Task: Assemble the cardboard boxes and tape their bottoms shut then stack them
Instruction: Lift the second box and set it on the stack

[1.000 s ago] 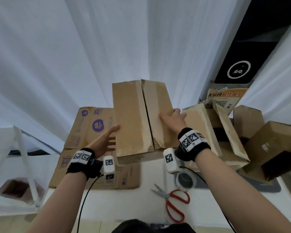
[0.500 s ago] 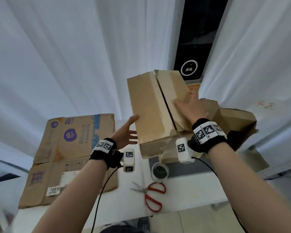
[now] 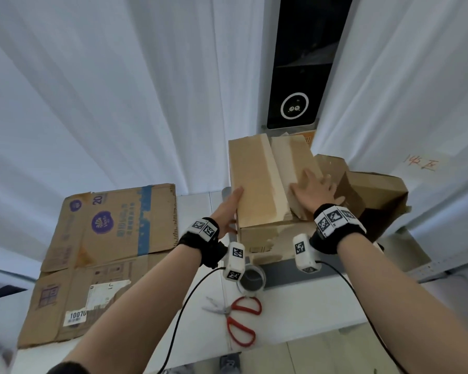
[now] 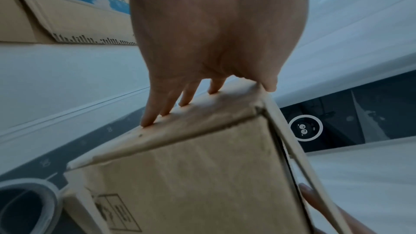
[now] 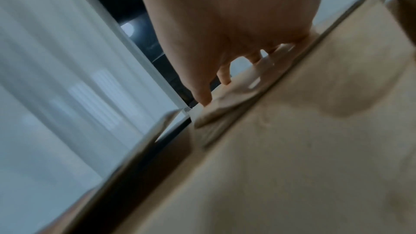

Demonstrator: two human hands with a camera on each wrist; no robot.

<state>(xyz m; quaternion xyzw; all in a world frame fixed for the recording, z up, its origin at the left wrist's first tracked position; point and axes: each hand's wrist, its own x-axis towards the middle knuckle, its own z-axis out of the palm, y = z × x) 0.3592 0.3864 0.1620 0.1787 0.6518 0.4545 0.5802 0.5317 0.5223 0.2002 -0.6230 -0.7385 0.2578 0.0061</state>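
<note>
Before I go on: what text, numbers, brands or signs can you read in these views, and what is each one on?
"20": top left of the flattened printed cardboard carton, by a small purple logo.
"10070": white sticker on that carton's lower panel, cut off at its edge.
Purple brand badge on the carton: lettering too blurred.
Red handwriting on the white curtain: not legible.
Handling symbols on the plain brown cardboard box: pictograms only.
Wrist-band squares: coded markers, no words.
</note>
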